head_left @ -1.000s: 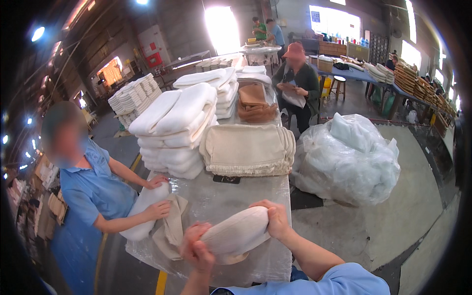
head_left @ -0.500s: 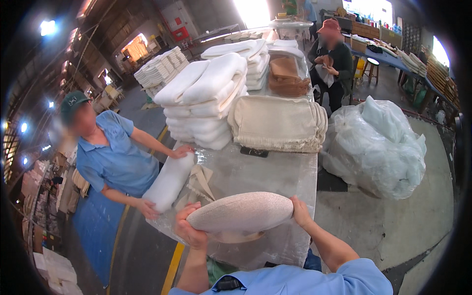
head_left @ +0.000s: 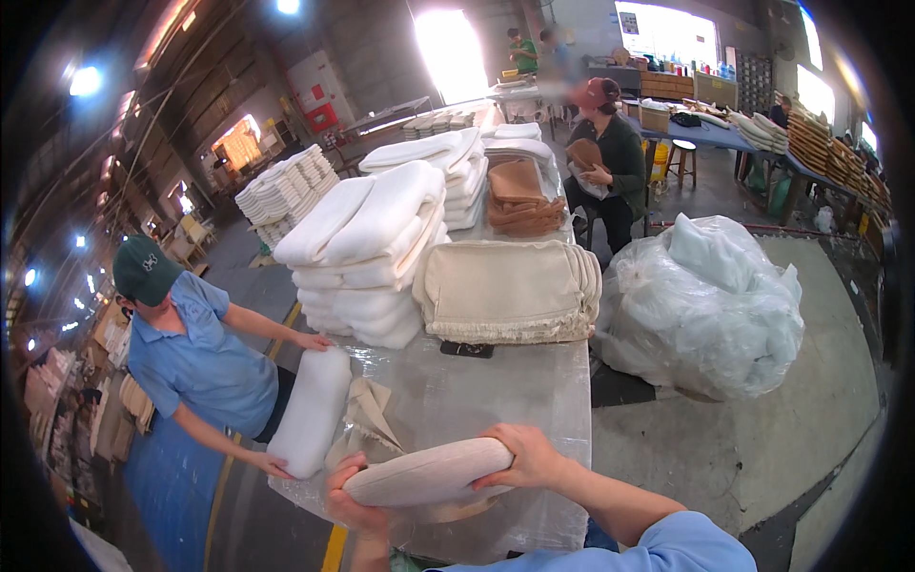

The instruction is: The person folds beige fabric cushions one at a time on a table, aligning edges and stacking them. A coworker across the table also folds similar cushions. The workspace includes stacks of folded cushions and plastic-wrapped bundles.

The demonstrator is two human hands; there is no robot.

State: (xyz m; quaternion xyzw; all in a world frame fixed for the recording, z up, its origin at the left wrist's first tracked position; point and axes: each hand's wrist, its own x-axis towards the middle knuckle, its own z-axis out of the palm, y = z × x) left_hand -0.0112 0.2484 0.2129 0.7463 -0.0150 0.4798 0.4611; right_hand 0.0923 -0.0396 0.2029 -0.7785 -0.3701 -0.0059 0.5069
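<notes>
The pale cushion (head_left: pixel 429 471) hides part of the table (head_left: pixel 548 400) beneath; the lower edge cuts off the left forearm (head_left: pixel 372 555); a distant worker (head_left: pixel 560 62) is blurred, and coloured things (head_left: pixel 684 69) behind are too small to tell.

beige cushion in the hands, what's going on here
The person's left hand and right hand grip opposite ends of a beige cushion above the plastic-covered table. At left, a co-worker in blue holds a white pad. Loose beige cloth lies between them; white pads and folded beige cloths are stacked beyond.
</notes>
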